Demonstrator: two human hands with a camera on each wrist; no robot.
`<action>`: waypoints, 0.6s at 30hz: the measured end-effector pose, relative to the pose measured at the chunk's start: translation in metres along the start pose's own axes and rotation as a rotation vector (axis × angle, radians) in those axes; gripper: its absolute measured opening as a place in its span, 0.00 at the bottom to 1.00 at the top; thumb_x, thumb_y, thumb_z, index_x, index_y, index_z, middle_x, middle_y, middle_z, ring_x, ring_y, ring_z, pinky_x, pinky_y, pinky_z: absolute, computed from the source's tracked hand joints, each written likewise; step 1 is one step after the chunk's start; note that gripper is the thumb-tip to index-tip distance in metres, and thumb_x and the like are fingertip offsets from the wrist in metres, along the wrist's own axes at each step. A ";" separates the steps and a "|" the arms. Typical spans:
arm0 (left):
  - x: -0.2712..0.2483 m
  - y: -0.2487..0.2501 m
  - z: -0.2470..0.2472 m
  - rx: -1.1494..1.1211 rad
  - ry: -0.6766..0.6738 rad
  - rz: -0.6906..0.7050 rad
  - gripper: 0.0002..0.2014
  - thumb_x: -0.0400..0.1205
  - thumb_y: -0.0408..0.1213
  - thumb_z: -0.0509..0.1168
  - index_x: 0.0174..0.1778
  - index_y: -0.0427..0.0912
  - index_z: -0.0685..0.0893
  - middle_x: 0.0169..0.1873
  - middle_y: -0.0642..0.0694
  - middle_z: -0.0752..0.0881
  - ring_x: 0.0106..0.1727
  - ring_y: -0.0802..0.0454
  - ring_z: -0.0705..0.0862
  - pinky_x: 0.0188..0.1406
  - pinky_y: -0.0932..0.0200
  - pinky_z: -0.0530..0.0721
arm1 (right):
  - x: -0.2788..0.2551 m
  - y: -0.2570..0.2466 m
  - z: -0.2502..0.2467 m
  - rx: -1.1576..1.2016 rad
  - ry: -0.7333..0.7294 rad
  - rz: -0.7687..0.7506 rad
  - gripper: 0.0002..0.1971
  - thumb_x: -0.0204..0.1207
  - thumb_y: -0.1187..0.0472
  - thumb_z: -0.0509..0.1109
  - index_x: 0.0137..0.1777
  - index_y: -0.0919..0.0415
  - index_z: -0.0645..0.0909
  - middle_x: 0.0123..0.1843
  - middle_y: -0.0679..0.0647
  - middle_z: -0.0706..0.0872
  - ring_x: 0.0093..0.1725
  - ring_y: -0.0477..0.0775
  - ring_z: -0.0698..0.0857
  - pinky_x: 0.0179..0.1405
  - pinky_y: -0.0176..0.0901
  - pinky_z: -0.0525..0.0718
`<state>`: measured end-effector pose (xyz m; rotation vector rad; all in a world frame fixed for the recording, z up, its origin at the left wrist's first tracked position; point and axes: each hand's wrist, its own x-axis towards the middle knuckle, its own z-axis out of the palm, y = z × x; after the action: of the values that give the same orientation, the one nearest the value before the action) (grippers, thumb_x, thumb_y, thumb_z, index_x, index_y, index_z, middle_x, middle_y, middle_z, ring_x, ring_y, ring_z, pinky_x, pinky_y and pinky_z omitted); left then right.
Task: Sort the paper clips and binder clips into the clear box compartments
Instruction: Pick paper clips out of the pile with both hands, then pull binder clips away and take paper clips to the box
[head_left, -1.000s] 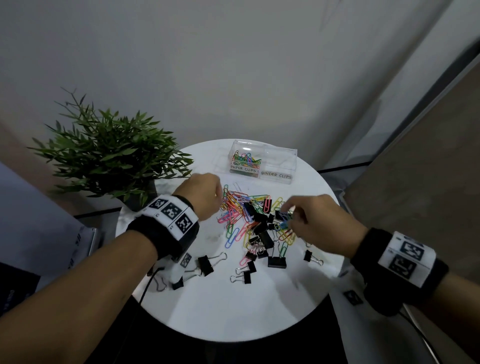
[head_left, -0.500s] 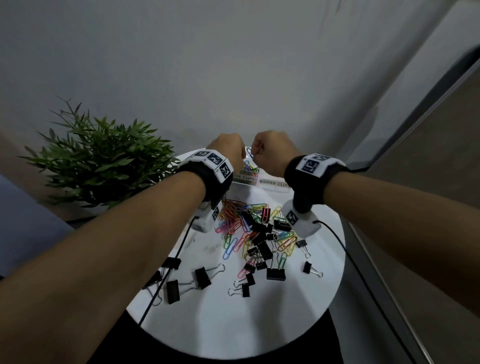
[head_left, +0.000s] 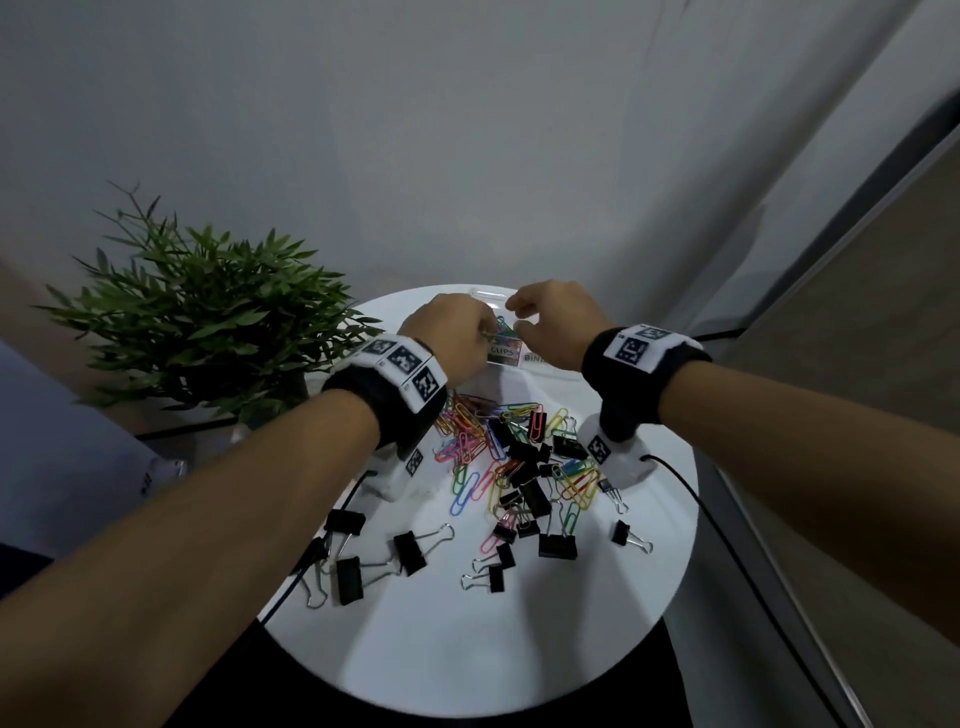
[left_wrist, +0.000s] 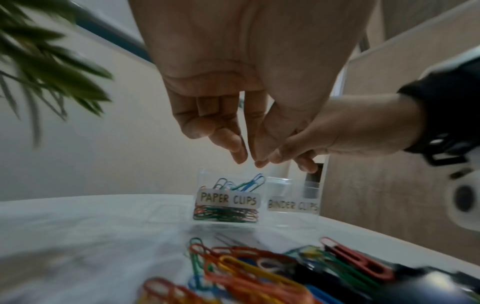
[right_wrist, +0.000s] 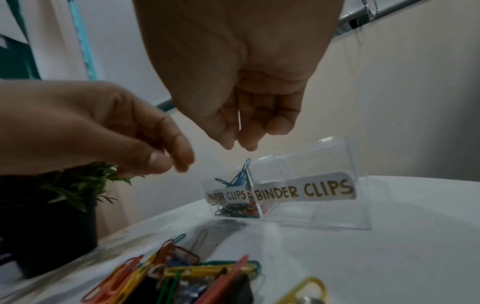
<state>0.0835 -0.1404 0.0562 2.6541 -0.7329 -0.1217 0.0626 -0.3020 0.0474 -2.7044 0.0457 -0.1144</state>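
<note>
The clear box (head_left: 505, 351) stands at the far edge of the round white table (head_left: 467, 649), labelled PAPER CLIPS (left_wrist: 228, 199) on its left and BINDER CLIPS (right_wrist: 303, 190) on its right. Coloured paper clips lie in the left compartment, and a blue one (right_wrist: 244, 170) sticks up at the divider. The right compartment looks bare. My left hand (left_wrist: 249, 160) hangs over the paper clip side, fingers loose, holding nothing. My right hand (right_wrist: 240, 147) hovers beside it above the divider, fingers relaxed and empty. A mixed pile of paper clips (head_left: 498, 447) and black binder clips (head_left: 535, 496) lies mid-table.
More black binder clips (head_left: 410, 551) are scattered over the near left of the table. A potted green plant (head_left: 208, 322) stands close at the left edge. Black cables (head_left: 727, 545) trail from both wrists across the table. A wall rises right behind the box.
Both hands left the pile and rose to the box. Their fingers, pinched half a second ago, now hang loose, and a blue clip stands in the paper clip side.
</note>
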 end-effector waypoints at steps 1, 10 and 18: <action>-0.011 0.001 -0.001 -0.030 0.013 0.010 0.12 0.78 0.34 0.64 0.50 0.52 0.89 0.53 0.49 0.88 0.55 0.47 0.85 0.59 0.49 0.84 | -0.008 0.003 -0.003 0.017 0.035 -0.020 0.15 0.75 0.62 0.68 0.62 0.56 0.84 0.57 0.52 0.89 0.58 0.55 0.85 0.62 0.45 0.80; -0.120 0.003 0.022 0.181 -0.285 0.112 0.10 0.80 0.41 0.61 0.53 0.52 0.84 0.52 0.53 0.84 0.56 0.48 0.83 0.50 0.56 0.81 | -0.126 0.038 -0.023 0.073 -0.017 -0.053 0.08 0.77 0.62 0.69 0.49 0.50 0.89 0.40 0.34 0.85 0.33 0.29 0.80 0.37 0.22 0.71; -0.144 -0.005 0.032 0.340 -0.301 0.136 0.06 0.82 0.41 0.57 0.46 0.48 0.80 0.51 0.52 0.80 0.57 0.46 0.80 0.47 0.52 0.78 | -0.183 0.052 -0.009 -0.121 -0.130 -0.111 0.10 0.79 0.57 0.64 0.53 0.45 0.86 0.47 0.42 0.86 0.42 0.43 0.81 0.43 0.42 0.80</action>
<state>-0.0434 -0.0740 0.0224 2.9289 -1.1156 -0.3988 -0.1212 -0.3437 0.0201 -2.8282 -0.1406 0.0324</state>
